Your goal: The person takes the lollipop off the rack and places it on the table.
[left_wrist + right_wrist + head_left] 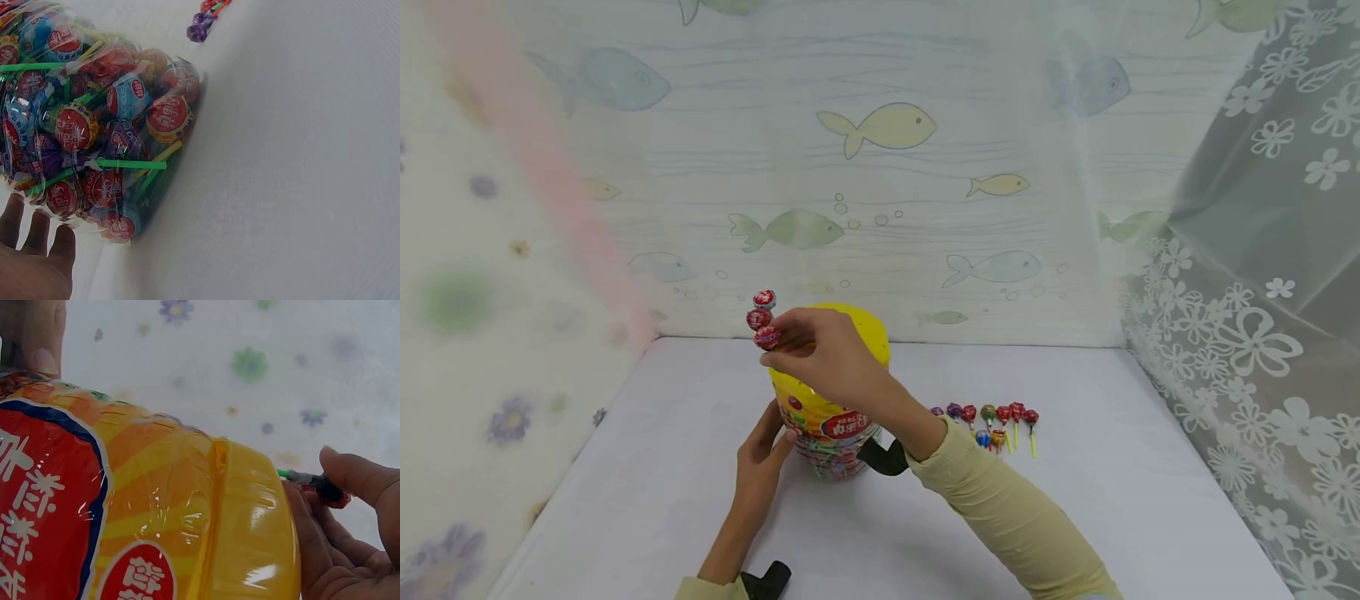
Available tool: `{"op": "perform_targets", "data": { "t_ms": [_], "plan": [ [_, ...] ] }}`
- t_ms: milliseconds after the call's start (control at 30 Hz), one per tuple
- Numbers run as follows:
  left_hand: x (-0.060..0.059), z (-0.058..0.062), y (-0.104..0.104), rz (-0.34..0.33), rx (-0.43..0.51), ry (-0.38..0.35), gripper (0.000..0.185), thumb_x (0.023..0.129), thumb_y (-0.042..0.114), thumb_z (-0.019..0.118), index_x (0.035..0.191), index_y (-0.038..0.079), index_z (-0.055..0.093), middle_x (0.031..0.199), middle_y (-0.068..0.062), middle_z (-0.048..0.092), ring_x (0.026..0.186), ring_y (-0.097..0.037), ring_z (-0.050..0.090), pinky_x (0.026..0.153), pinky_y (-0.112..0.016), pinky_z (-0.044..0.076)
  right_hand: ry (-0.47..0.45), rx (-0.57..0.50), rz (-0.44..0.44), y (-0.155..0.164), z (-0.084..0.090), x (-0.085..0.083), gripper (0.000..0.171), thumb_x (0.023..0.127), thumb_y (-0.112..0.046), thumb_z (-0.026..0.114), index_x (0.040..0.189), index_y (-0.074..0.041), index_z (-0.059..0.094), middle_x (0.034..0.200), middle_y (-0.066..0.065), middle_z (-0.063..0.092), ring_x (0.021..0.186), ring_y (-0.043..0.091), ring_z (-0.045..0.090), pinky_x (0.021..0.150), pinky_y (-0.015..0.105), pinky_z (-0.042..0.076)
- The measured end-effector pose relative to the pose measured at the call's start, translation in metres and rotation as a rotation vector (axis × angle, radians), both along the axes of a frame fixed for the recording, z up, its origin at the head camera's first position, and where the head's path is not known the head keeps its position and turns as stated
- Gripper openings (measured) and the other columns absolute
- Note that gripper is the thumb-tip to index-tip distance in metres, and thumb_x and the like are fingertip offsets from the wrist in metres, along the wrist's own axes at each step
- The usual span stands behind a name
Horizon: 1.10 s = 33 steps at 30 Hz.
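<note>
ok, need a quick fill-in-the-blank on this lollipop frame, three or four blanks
1. The right hand pinches three ____-wrapped lollipops by their sticks.
2. The left hand rests against the clear plastic lollipop tub, which has a ____ lid.
3. A row of loose wrapped lollipops lies on the white table to the tub's ____.

Missing words: red; yellow; right

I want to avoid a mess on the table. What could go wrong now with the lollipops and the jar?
The right hand pinches three red lollipops by thin sticks above the jar; one might slip and fall. The left hand only rests against the jar's side, so a nudge from the right arm might tip it. A fall could also scatter the row of lollipops beside it.
</note>
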<state>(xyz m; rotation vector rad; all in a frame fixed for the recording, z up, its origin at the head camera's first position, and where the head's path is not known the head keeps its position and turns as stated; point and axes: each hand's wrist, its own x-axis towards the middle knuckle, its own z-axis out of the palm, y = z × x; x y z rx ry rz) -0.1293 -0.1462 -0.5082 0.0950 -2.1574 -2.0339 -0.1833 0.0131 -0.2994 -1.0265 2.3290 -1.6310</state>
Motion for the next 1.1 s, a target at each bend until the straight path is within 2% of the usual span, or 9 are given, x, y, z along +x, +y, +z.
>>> {"op": "perform_targets", "data": {
  "t_ms": [167, 333, 733, 1100],
  "plan": [
    [-0.001, 0.000, 0.000, -0.002, 0.003, 0.004, 0.063, 0.105, 0.022, 0.057, 0.161, 0.012, 0.029, 0.163, -0.008, 0.037, 0.151, -0.027, 0.033, 0.105, -0.006, 0.037, 0.008, 0.014, -0.005, -0.002, 0.000, -0.002, 0.022, 0.091, -0.011, 0.076, 0.112, -0.004, 0.072, 0.101, 0.003, 0.075, 0.089, 0.007, 0.070, 0.085, 0.017, 0.057],
    [-0.001, 0.000, 0.000, -0.008, 0.007, 0.005, 0.062, 0.106, 0.022, 0.057, 0.161, 0.013, 0.030, 0.163, -0.007, 0.037, 0.151, -0.027, 0.033, 0.105, -0.006, 0.037, 0.035, -0.017, 0.003, -0.003, -0.001, -0.004, 0.020, 0.093, -0.010, 0.074, 0.112, -0.004, 0.072, 0.101, 0.003, 0.075, 0.090, 0.007, 0.069, 0.086, 0.017, 0.057],
    [0.000, -0.001, 0.000, -0.014, -0.007, 0.006, 0.062, 0.106, 0.025, 0.056, 0.161, 0.015, 0.030, 0.163, -0.006, 0.036, 0.152, -0.026, 0.032, 0.105, -0.006, 0.036, 0.102, -0.236, 0.017, -0.002, -0.007, -0.005, 0.023, 0.093, -0.008, 0.074, 0.115, -0.003, 0.072, 0.103, 0.009, 0.075, 0.090, 0.007, 0.070, 0.083, 0.025, 0.061],
    [0.000, -0.002, -0.001, -0.003, -0.019, -0.001, 0.063, 0.106, 0.026, 0.056, 0.162, 0.015, 0.029, 0.164, -0.005, 0.035, 0.152, -0.025, 0.032, 0.105, -0.005, 0.035, 0.117, -0.363, -0.013, 0.016, -0.014, 0.003, 0.022, 0.089, -0.003, 0.077, 0.111, 0.002, 0.074, 0.101, 0.014, 0.075, 0.087, 0.011, 0.072, 0.077, 0.034, 0.064]
  ]
}}
